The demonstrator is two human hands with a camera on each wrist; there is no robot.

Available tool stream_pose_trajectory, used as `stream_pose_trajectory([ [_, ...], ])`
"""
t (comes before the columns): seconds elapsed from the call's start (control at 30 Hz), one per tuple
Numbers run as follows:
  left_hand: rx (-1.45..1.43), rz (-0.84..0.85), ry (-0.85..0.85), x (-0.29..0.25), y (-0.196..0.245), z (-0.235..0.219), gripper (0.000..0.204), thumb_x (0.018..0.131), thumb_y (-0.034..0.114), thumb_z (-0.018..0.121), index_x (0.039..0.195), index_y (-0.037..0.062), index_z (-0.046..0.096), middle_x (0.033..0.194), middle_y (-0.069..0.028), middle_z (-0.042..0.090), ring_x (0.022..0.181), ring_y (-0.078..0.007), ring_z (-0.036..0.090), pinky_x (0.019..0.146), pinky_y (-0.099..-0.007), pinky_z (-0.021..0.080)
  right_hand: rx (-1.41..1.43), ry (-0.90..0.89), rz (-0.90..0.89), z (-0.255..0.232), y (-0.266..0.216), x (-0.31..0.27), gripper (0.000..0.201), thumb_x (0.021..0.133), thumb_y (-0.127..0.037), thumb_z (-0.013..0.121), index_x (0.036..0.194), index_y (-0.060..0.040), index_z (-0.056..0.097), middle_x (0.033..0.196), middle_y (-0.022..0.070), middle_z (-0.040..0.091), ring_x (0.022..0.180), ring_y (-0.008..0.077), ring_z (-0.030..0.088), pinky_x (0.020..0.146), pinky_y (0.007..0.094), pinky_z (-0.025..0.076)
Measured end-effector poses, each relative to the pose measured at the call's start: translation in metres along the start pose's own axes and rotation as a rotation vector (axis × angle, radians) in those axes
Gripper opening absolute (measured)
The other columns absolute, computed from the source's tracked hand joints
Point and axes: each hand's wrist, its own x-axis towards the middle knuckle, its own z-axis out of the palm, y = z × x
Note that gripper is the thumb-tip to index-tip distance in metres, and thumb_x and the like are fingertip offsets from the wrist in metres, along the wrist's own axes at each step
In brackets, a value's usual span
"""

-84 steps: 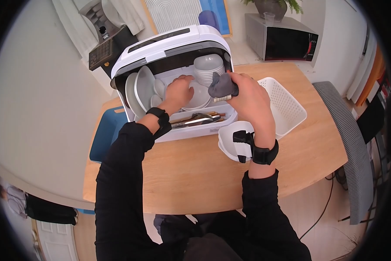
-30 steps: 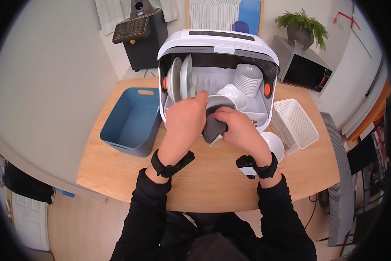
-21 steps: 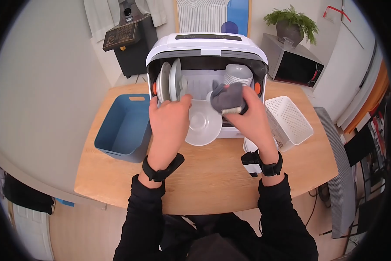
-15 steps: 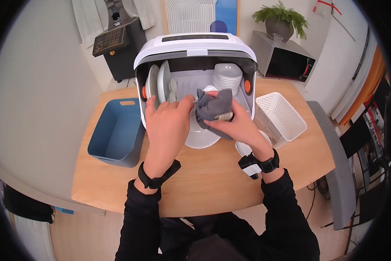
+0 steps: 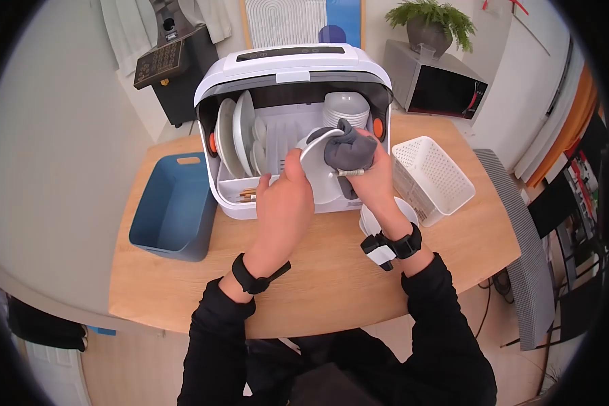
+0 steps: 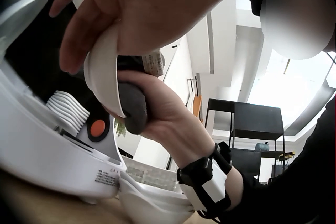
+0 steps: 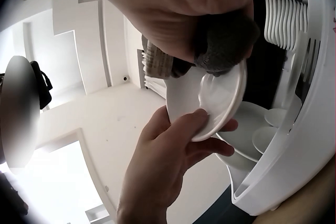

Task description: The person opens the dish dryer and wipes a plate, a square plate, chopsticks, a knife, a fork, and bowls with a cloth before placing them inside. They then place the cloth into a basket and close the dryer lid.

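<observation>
My left hand (image 5: 285,203) pinches the rim of a white bowl (image 7: 184,98), thumb on its inside and fingers behind. The bowl is tilted up on its side before an open white countertop dish machine (image 5: 291,64). In my right hand (image 5: 377,177) is a bunched dark grey cloth (image 5: 350,149) with a pale label, pressed over the bowl's far rim. From the left wrist view, the cloth (image 6: 134,106) shows beyond the bowl's edge. Plates (image 5: 243,132) stand at the machine's left inside, and stacked small bowls (image 5: 346,108) at its right.
A blue bin (image 5: 172,210) stands left of the machine, a white perforated basket (image 5: 440,179) right of it. More white bowls (image 5: 407,211) sit on the table under my right wrist. Chopsticks (image 5: 247,195) lie in the front tray. A microwave (image 5: 433,81) is behind.
Earlier my left hand reached into the machine; now it holds the bowl outside. Over the last half second the bowl has tipped up and the cloth has shifted to its far rim.
</observation>
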Motion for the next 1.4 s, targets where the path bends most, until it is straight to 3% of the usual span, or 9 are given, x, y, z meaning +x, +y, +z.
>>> stream_pose_trajectory([
  [0.13,0.136,0.176,0.114,0.002,0.0,-0.018,0.044,0.083,0.002,0.056,0.125,0.0081,0.047,0.073,-0.0069,0.058,0.068,-0.0241,0.062,0.082,-0.0458,0.048,-0.066,-0.049,-0.119,-0.001,-0.025,0.001,0.048,0.069,-0.002,0.078,0.114,-0.0093,0.061,0.098,0.0067,0.068,0.091,0.0163,0.066,0.081,0.0278,0.051],
  [0.27,0.408,0.229,0.117,-0.006,0.006,-0.034,0.045,0.077,0.007,0.062,0.12,0.0135,0.052,0.071,-0.0047,0.053,0.063,-0.0214,0.061,0.088,-0.0461,0.047,-0.421,-0.22,-0.503,-0.001,-0.04,-0.003,0.054,0.063,0.008,0.07,0.112,-0.01,0.062,0.1,0.0097,0.068,0.089,0.0299,0.066,0.075,0.033,0.053],
  [0.4,0.476,0.358,0.187,-0.002,-0.002,-0.045,0.041,0.075,0.01,0.064,0.115,0.0155,0.056,0.072,-0.003,0.054,0.061,-0.0181,0.059,0.091,-0.0445,0.045,-0.421,-0.22,-0.352,0.007,-0.04,-0.014,0.054,0.063,0.006,0.071,0.113,-0.0103,0.063,0.102,0.0092,0.068,0.09,0.0246,0.067,0.077,0.0312,0.053],
  [0.6,0.234,0.148,0.231,0.003,0.002,-0.045,0.029,0.083,0.009,0.065,0.111,0.013,0.058,0.067,-0.0011,0.058,0.064,-0.0177,0.061,0.095,-0.0451,0.043,0.055,0.053,-0.016,-0.004,-0.024,0.006,0.047,0.072,-0.003,0.077,0.116,-0.0026,0.06,0.104,0.0061,0.069,0.097,0.0081,0.061,0.085,0.0257,0.049],
  [0.73,0.366,0.21,0.168,-0.002,0.003,-0.036,0.025,0.079,0.008,0.065,0.102,0.0067,0.058,0.06,-0.0005,0.052,0.06,-0.0175,0.058,0.098,-0.0475,0.041,-0.179,-0.06,-0.123,-0.005,-0.033,0.0,0.047,0.07,-0.001,0.076,0.114,-0.0107,0.062,0.105,0.008,0.068,0.098,0.0192,0.066,0.084,0.0278,0.049],
  [0.87,0.447,0.322,0.253,-0.004,0.004,-0.036,0.03,0.073,0.005,0.063,0.102,0.003,0.057,0.06,-0.0012,0.044,0.058,-0.0174,0.053,0.101,-0.0511,0.039,-0.613,-0.136,-0.51,-0.001,-0.053,-0.009,0.046,0.068,-0.002,0.077,0.111,-0.0111,0.062,0.104,0.0094,0.067,0.096,0.0304,0.066,0.081,0.0314,0.051],
  [1.1,-0.01,0.148,0.378,0.007,0.015,-0.034,0.03,0.081,0.013,0.066,0.109,0.0059,0.058,0.063,-0.0016,0.056,0.064,-0.0227,0.06,0.097,-0.0488,0.04,0.136,-0.003,0.194,-0.009,-0.031,0.005,0.042,0.073,-0.001,0.077,0.111,-0.0052,0.06,0.106,0.0053,0.065,0.097,0.0143,0.062,0.083,0.0282,0.049],
  [1.2,-0.042,0.01,-0.062,0.004,0.006,-0.025,0.03,0.081,0.011,0.065,0.109,0.0053,0.056,0.064,-0.0046,0.059,0.067,-0.0245,0.062,0.096,-0.0466,0.04,0.117,0.088,0.094,-0.002,-0.026,0.003,0.042,0.075,-0.002,0.077,0.113,-0.0036,0.058,0.108,0.0049,0.064,0.098,0.0134,0.06,0.085,0.027,0.049],
  [1.4,0.311,0.142,0.044,0.001,-0.001,-0.026,0.021,0.082,0.007,0.062,0.103,0.0059,0.056,0.062,-0.0046,0.06,0.066,-0.0237,0.064,0.096,-0.0462,0.041,-0.414,-0.106,-0.402,-0.001,-0.049,-0.005,0.046,0.065,0.001,0.073,0.107,-0.013,0.063,0.106,0.0081,0.065,0.096,0.0294,0.064,0.08,0.0324,0.051],
])
